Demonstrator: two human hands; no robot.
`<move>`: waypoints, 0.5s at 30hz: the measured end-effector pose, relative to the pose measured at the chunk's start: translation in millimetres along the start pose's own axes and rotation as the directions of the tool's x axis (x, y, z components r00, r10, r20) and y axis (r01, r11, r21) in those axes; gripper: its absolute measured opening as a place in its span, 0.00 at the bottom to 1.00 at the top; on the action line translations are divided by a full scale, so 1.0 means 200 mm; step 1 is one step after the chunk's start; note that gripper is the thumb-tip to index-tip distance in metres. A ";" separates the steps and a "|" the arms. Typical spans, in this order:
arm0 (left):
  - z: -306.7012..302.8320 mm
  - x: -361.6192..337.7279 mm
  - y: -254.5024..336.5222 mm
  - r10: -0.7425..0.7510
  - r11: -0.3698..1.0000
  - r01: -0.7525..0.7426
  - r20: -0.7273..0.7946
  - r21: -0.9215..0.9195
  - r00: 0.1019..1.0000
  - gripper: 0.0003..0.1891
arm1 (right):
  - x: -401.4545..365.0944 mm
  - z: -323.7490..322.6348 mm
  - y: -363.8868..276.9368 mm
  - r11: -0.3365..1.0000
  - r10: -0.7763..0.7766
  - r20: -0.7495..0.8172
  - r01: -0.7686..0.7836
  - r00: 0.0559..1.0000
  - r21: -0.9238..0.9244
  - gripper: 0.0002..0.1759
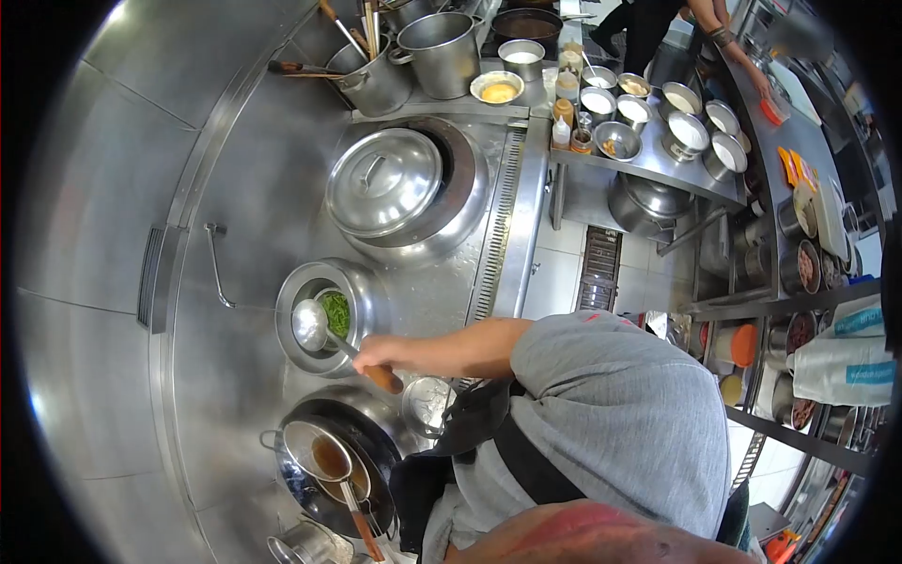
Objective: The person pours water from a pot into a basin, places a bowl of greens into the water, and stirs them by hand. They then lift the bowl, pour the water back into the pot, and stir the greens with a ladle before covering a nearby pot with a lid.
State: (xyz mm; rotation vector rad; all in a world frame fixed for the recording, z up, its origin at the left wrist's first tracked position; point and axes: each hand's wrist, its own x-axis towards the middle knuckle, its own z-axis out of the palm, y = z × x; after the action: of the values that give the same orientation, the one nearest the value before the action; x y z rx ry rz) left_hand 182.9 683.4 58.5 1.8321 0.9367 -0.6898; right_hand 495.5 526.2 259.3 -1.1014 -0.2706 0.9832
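Note:
My right hand (376, 353) is closed around the wooden handle of a metal ladle (310, 324). The ladle's round bowl hangs over the near side of a steel pot (287, 299) and hides part of what is inside. Chopped green vegetables (336, 310) show in the pot beside the bowl. Below my forearm stands a metal bowl (430, 404) with pale residue on it. Lower down, a strainer (319, 449) with a wooden handle rests over a dark wok (301, 484) and brown liquid. My left hand does not show.
A large lidded pot (387, 183) sits on the steel stove. Tall pots (438, 56) with utensils stand behind it. Seasoning containers (686, 133) crowd a side shelf. Another person's hand (759, 83) touches a red container (774, 111) at upper right. A tap (218, 268) projects from the wall.

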 end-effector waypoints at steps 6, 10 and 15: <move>-0.03 0.01 0.01 -0.010 1.000 0.010 0.008 0.025 1.000 0.15 | 0.03 0.02 0.03 1.000 -0.029 -0.007 0.029 1.000 -0.007 0.10; -0.03 0.01 0.01 -0.021 1.000 0.021 -0.002 0.019 1.000 0.15 | 0.00 0.02 -0.01 0.995 0.015 0.015 -0.013 1.000 -0.098 0.11; -0.02 0.00 -0.03 -0.041 0.999 0.041 -0.019 0.001 0.999 0.15 | -0.01 0.01 0.00 1.000 0.005 0.060 -0.005 0.998 0.005 0.09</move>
State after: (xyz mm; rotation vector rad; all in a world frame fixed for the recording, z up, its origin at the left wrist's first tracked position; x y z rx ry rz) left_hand 177.4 688.2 57.1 1.8282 0.9886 -0.6997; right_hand 492.8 525.3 260.1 -1.0695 -0.3140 1.0219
